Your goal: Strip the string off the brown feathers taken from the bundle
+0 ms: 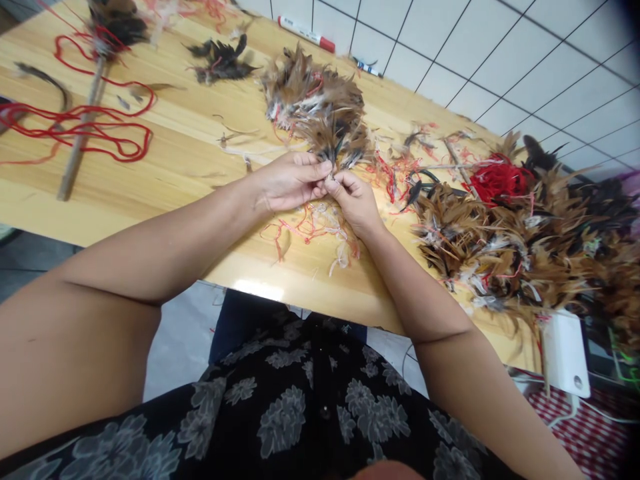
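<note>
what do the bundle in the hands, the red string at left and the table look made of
Bundle: likely feathers, soft-looking, by the brown and dark vaned tufts.
String: probably yarn, matte, by its soft loops; fibre unclear.
Table: wood or wood-look laminate, glossy, by its grain and bright reflection.

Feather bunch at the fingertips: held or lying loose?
Held. The left hand and right hand pinch the feather bunch at its base, its feathers fanning out away from the wearer.
</note>
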Demonstrator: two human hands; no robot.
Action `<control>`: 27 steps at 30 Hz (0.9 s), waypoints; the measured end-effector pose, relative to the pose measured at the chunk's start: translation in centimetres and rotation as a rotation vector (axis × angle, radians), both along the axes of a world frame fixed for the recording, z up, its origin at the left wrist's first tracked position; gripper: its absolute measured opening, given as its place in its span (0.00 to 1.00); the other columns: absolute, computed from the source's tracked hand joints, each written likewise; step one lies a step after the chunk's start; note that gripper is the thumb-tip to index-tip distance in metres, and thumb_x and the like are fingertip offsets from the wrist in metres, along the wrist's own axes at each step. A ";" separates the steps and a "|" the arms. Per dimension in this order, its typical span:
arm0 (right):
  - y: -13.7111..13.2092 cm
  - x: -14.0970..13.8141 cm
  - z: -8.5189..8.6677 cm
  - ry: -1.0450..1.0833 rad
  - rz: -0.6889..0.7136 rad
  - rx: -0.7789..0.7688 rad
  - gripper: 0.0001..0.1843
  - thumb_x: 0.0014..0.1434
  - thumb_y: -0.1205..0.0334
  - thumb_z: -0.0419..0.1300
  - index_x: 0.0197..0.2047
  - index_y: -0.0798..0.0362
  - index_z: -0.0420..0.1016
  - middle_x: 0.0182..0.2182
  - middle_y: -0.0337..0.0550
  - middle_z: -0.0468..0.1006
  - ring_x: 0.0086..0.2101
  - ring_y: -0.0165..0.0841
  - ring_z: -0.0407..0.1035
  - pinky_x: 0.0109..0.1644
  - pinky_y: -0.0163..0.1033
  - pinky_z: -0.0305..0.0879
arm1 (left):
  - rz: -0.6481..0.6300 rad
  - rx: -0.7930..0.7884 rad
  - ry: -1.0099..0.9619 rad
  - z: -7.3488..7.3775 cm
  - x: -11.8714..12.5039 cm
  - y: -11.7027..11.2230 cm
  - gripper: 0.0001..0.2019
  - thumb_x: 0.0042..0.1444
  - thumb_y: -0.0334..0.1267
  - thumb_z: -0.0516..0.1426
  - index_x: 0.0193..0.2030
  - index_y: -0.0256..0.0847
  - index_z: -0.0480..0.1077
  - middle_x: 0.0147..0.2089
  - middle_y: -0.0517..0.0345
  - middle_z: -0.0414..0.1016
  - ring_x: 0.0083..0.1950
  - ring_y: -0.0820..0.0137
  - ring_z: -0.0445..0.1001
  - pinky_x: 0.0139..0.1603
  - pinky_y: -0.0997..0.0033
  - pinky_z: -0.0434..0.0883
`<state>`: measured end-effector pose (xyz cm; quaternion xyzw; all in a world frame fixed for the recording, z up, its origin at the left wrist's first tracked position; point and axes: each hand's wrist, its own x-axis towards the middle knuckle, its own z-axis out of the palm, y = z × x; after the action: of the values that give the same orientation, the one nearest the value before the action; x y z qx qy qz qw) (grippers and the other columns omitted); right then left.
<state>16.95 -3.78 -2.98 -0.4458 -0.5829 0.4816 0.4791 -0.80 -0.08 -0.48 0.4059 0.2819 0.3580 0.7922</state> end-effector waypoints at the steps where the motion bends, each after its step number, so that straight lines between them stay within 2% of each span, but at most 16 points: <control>1: 0.1 0.1 -0.2 0.009 0.013 0.004 0.36 0.59 0.23 0.79 0.31 0.47 0.76 0.34 0.39 0.85 0.42 0.35 0.78 0.59 0.45 0.78 | 0.002 0.000 -0.003 0.2 0.0 0.0 0.23 0.78 0.33 0.72 0.28 0.38 0.76 0.27 0.58 0.77 0.29 0.76 0.73 0.35 0.78 0.76; 7: 0.7 0.9 -1.0 0.056 0.007 0.039 0.40 0.55 0.16 0.76 0.35 0.48 0.77 0.35 0.38 0.81 0.42 0.34 0.76 0.56 0.43 0.78 | 0.091 -0.070 -0.026 0.8 -0.6 0.5 0.19 0.77 0.32 0.73 0.32 0.36 0.77 0.28 0.60 0.77 0.28 0.77 0.74 0.34 0.78 0.74; 9: 0.8 1.1 -1.1 0.046 -0.004 0.042 0.41 0.55 0.15 0.76 0.35 0.48 0.77 0.34 0.37 0.80 0.42 0.34 0.75 0.55 0.42 0.77 | 0.077 -0.068 -0.038 0.6 -0.7 0.6 0.18 0.76 0.32 0.73 0.33 0.36 0.78 0.28 0.59 0.78 0.28 0.77 0.74 0.33 0.78 0.73; 14: 0.9 1.0 -1.3 0.049 0.035 0.063 0.40 0.57 0.17 0.76 0.34 0.48 0.75 0.34 0.38 0.81 0.43 0.34 0.78 0.56 0.43 0.79 | 0.029 -0.031 -0.009 0.4 -0.4 0.2 0.21 0.70 0.35 0.79 0.30 0.38 0.75 0.29 0.58 0.77 0.29 0.75 0.74 0.32 0.76 0.74; 18: 0.9 0.9 -1.4 0.009 0.045 0.052 0.36 0.60 0.22 0.77 0.34 0.48 0.75 0.36 0.39 0.83 0.44 0.35 0.79 0.59 0.44 0.80 | 0.028 -0.012 0.008 0.6 -0.3 -0.1 0.24 0.72 0.34 0.77 0.28 0.38 0.73 0.28 0.60 0.75 0.29 0.76 0.72 0.33 0.77 0.73; 23: 1.1 1.1 -1.8 0.041 0.040 0.082 0.39 0.58 0.17 0.75 0.38 0.47 0.78 0.38 0.39 0.84 0.44 0.35 0.79 0.58 0.44 0.80 | 0.067 -0.011 0.010 0.9 -0.3 0.2 0.24 0.74 0.35 0.76 0.28 0.36 0.73 0.28 0.59 0.74 0.27 0.77 0.70 0.33 0.78 0.72; 27: 1.0 0.9 -2.0 0.027 0.026 0.052 0.40 0.55 0.16 0.76 0.39 0.47 0.79 0.39 0.39 0.85 0.43 0.35 0.79 0.57 0.44 0.80 | 0.090 0.032 0.023 0.4 -0.2 0.2 0.24 0.72 0.37 0.78 0.28 0.38 0.73 0.27 0.59 0.74 0.28 0.76 0.71 0.34 0.75 0.72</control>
<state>17.87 -2.79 -4.94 -0.4189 -0.5947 0.4783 0.4920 -0.98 0.12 -0.09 0.4097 0.3029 0.3932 0.7654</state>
